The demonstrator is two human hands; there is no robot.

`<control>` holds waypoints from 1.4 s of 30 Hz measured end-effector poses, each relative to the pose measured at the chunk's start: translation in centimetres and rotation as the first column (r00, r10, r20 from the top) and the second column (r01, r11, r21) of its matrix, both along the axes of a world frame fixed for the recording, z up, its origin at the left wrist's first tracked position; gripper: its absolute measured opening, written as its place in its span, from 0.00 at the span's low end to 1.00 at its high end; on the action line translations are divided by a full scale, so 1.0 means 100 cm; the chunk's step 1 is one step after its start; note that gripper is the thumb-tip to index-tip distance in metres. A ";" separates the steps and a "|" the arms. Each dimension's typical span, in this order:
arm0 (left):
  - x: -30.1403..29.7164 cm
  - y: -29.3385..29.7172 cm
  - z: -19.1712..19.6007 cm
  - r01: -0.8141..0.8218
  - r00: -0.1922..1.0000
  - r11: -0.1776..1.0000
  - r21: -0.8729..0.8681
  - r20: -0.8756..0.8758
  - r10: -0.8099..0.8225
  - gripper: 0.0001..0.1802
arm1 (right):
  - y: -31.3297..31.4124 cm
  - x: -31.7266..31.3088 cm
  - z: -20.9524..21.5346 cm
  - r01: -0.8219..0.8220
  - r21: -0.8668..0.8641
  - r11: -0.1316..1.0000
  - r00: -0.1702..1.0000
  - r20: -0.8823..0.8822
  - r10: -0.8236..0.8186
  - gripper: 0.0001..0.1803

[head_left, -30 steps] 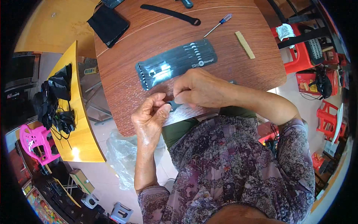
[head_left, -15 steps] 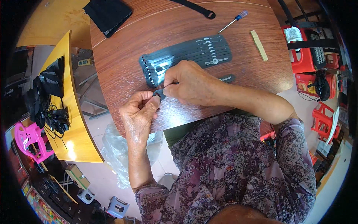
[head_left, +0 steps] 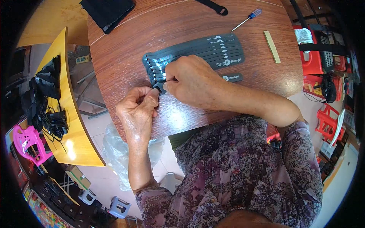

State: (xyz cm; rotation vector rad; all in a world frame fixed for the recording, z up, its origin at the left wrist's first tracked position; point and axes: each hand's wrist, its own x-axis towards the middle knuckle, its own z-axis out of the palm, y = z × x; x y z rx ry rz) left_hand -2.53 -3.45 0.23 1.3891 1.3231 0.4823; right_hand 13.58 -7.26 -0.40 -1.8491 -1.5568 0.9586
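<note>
Several black storage straps (head_left: 197, 51) lie side by side in a row on the round brown wooden table (head_left: 125, 49). One more black strap (head_left: 232, 77) runs under my right hand at the near end of the row. My left hand (head_left: 137, 108) pinches its looped left end. My right hand (head_left: 194, 79) rests on the same strap, its fingers pressing it down just right of the left hand's fingertips. Most of that strap is hidden by my right hand; only its far end shows.
A small screwdriver with a blue handle (head_left: 247, 19), a pale wooden stick (head_left: 272, 46), a black pouch (head_left: 107, 10) and a loose black strap (head_left: 213, 7) lie on the far side of the table. A yellow side table (head_left: 66, 125) stands left, red plastic stools (head_left: 323, 121) right.
Both hands have moved forward onto the table, bringing the strap from the near edge down beside the row of straps. The view has tilted closer to the table.
</note>
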 end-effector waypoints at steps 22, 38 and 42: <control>0.002 0.006 0.005 -0.005 0.999 0.996 -0.094 -0.051 0.001 0.03 | 0.006 0.001 -0.006 -0.023 -0.007 1.000 0.999 0.037 0.023 0.10; 0.000 0.003 0.001 0.002 0.999 0.999 -0.049 -0.044 -0.004 0.03 | 0.007 -0.001 -0.004 -0.049 -0.039 0.998 0.996 0.069 0.051 0.10; 0.000 0.003 0.002 0.000 0.999 0.998 -0.059 -0.037 -0.002 0.04 | 0.007 -0.001 -0.003 -0.051 -0.023 0.998 0.996 0.066 0.052 0.10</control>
